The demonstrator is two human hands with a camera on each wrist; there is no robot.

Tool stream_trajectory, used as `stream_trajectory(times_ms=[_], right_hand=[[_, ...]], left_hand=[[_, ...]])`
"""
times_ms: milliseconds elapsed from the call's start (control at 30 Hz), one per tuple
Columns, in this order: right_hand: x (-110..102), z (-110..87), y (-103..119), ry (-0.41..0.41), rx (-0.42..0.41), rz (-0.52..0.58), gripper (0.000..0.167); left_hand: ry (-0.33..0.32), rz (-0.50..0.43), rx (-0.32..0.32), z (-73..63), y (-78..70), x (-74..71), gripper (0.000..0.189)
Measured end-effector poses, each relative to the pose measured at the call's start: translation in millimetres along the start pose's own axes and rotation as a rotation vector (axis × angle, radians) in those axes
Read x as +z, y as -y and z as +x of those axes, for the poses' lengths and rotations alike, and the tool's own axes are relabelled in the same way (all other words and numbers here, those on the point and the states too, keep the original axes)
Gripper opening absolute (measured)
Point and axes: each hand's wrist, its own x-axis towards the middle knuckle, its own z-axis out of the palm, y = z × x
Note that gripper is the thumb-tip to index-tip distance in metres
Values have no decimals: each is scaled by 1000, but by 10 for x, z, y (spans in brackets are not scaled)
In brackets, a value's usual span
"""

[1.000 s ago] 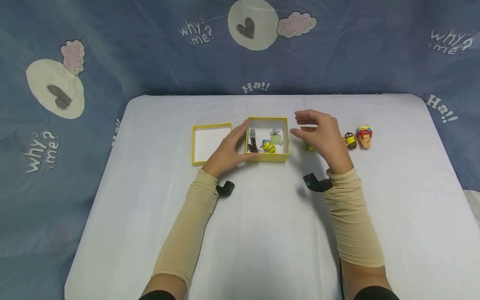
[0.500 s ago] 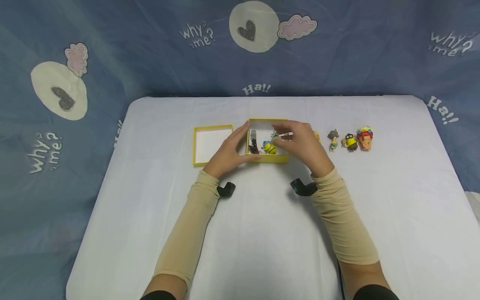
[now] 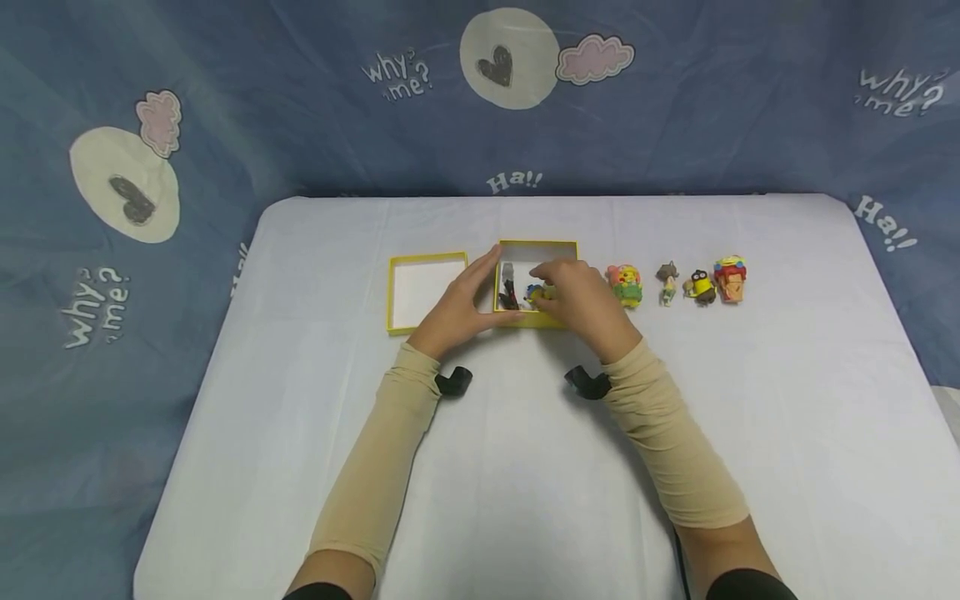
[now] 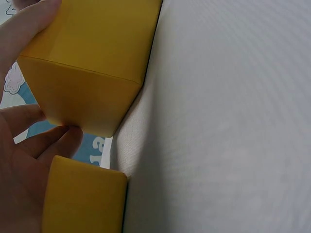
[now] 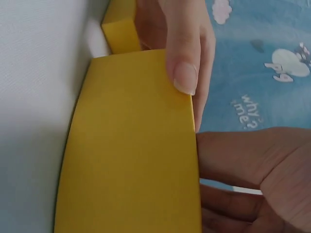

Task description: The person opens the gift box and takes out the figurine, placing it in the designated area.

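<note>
A yellow-rimmed box [image 3: 538,319] with a white inside stands on the table. My left hand [image 3: 457,307] grips its left end, thumb along the front wall and fingers at the back, as the left wrist view also shows. My right hand [image 3: 581,300] reaches over the front right side into the box, its fingers down at a small yellow-and-blue figure [image 3: 534,293]. The yellow wall [image 5: 131,145] hides those fingertips in the right wrist view, so I cannot tell whether they pinch anything. A dark figure with a grey top [image 3: 509,287] lies at the box's left side.
Left of the box lies its yellow-edged lid [image 3: 390,292], close to my left hand. To the right stand a pink, yellow and green toy [image 3: 625,286], a small brown-haired figure [image 3: 667,283], a yellow-and-brown figure [image 3: 701,287] and a red-and-tan toy [image 3: 731,279].
My right hand has moved left from beside the box into it, then lower toward the front. The toys it covered on the right now show. The left hand keeps its hold.
</note>
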Motion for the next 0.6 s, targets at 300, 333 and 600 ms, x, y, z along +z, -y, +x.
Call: stream_trajectory(times_ms=[300,333,600], right_hand=[[23,34,68,27,27,-87,38],[24,36,73,30,28,-92,38],[19,82,93,84,45,-136,34]], left_hand=[[-8,4,6,-3,-8,-15,108],[-7,2,5,-3,-6,-13,108],[-2,-6,7,7,5,-2,107]])
